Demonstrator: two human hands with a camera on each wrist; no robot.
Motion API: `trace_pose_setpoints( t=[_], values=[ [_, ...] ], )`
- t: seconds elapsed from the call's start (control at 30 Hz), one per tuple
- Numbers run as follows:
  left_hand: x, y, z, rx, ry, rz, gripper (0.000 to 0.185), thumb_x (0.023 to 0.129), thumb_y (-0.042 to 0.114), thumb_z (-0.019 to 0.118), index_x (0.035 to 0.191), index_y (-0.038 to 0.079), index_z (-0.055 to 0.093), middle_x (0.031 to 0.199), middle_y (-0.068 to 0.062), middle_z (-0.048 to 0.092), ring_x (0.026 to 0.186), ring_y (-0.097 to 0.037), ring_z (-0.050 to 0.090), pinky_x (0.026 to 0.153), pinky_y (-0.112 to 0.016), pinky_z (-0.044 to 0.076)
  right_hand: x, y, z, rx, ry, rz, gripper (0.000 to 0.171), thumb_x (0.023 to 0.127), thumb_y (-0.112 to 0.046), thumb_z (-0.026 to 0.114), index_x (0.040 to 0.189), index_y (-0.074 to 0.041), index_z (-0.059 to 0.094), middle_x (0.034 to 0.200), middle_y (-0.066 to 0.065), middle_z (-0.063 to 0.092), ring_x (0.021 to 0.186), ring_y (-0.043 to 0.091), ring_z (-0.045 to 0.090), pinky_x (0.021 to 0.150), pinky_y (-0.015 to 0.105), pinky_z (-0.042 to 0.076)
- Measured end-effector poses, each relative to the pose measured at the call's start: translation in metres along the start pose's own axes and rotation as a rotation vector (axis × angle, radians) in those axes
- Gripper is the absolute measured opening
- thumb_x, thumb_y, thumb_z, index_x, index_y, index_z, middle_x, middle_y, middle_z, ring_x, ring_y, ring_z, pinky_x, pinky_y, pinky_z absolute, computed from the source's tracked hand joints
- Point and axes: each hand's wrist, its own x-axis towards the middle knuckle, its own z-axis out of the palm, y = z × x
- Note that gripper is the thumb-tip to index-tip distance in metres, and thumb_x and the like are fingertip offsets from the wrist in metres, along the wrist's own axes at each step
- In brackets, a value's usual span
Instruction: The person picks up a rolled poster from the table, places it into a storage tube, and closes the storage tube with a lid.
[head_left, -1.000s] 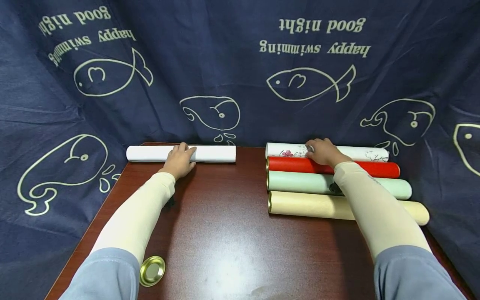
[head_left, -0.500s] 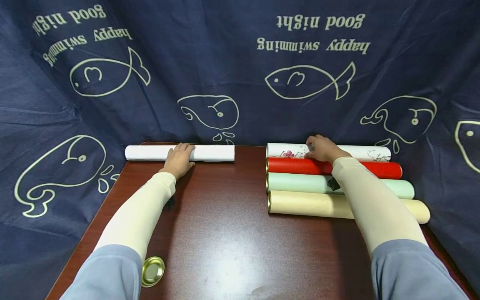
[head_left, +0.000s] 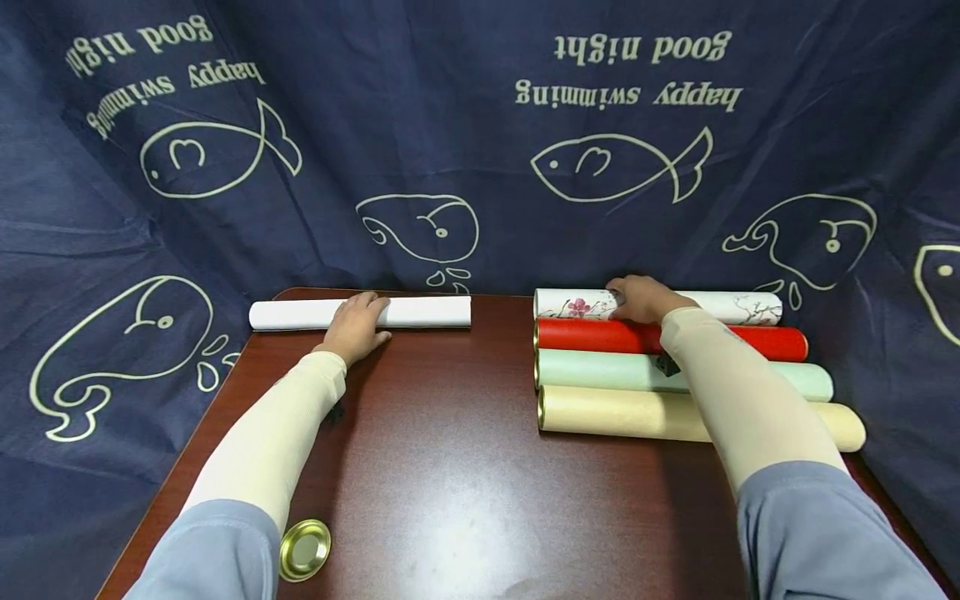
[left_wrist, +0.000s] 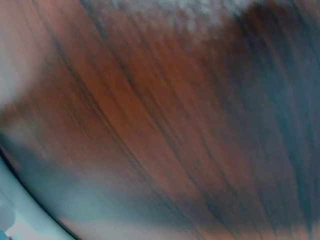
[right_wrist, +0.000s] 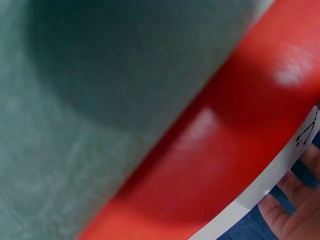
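In the head view, my left hand [head_left: 355, 327] lies across a white paper roll [head_left: 427, 312] at the table's back left, fingers over its far side and thumb at its near side. My right hand [head_left: 643, 298] grips a white cardboard tube with plum blossoms [head_left: 576, 306] at the back right, a ring on one finger. Its fingers [right_wrist: 295, 190] curl at the tube's far side in the right wrist view. A red tube [head_left: 585, 335] lies right beside the blossom tube. Blurred tabletop fills most of the left wrist view; the hand itself is hidden there.
In front of the red tube lie a mint-green tube [head_left: 592, 369] and a cream tube [head_left: 622, 412], side by side. A gold metal lid [head_left: 304, 550] rests near the left forearm. Dark blue printed cloth [head_left: 420, 125] hangs behind the brown table [head_left: 450, 467].
Both hands stay at the same white roll and blossom tube. The head view shifts slightly. More of the blossom print shows left of my right hand.
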Motion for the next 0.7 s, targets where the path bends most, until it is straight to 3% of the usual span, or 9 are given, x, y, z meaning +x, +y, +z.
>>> trace_pose_setpoints(
  t=[0.1,0.23,0.37,0.7],
  values=[
    [-0.001,-0.004,0.004,-0.004,0.005,-0.012,0.062,0.084,0.012,0.08,0.137,0.003,0.05,0.142,-0.026,0.043,0.134,-0.045,0.038,0.108,-0.06,0.03,0.0,-0.002,-0.005,-0.01,-0.024,0.037,0.06,0.09,-0.022,0.072,0.14,0.0,0.049,0.135,0.029,0.051,0.124,0.048,0.044,0.105,0.065,0.034],
    [-0.006,-0.009,0.007,0.016,0.057,-0.011,0.054,0.085,0.006,0.077,0.132,0.005,0.05,0.134,-0.024,0.051,0.129,-0.044,0.044,0.107,-0.059,0.033,-0.002,-0.005,-0.008,-0.012,-0.046,0.084,0.064,0.091,-0.026,0.072,0.145,-0.003,0.046,0.141,0.029,0.047,0.129,0.052,0.038,0.103,0.07,0.03],
    [-0.009,-0.013,0.008,0.034,0.067,0.017,0.048,0.087,0.006,0.074,0.129,0.006,0.051,0.129,-0.021,0.055,0.125,-0.043,0.047,0.106,-0.059,0.034,0.001,-0.004,-0.003,-0.01,-0.053,0.102,0.066,0.092,-0.026,0.07,0.148,-0.004,0.043,0.143,0.03,0.045,0.131,0.054,0.033,0.104,0.071,0.026],
    [-0.014,-0.014,0.001,0.043,0.018,0.07,0.036,0.092,0.007,0.07,0.124,0.005,0.053,0.128,-0.022,0.057,0.124,-0.044,0.049,0.106,-0.059,0.035,0.005,-0.008,0.0,0.02,-0.063,0.09,0.059,0.091,-0.017,0.069,0.143,-0.003,0.045,0.13,0.026,0.054,0.115,0.042,0.05,0.099,0.067,0.036]
  ],
)
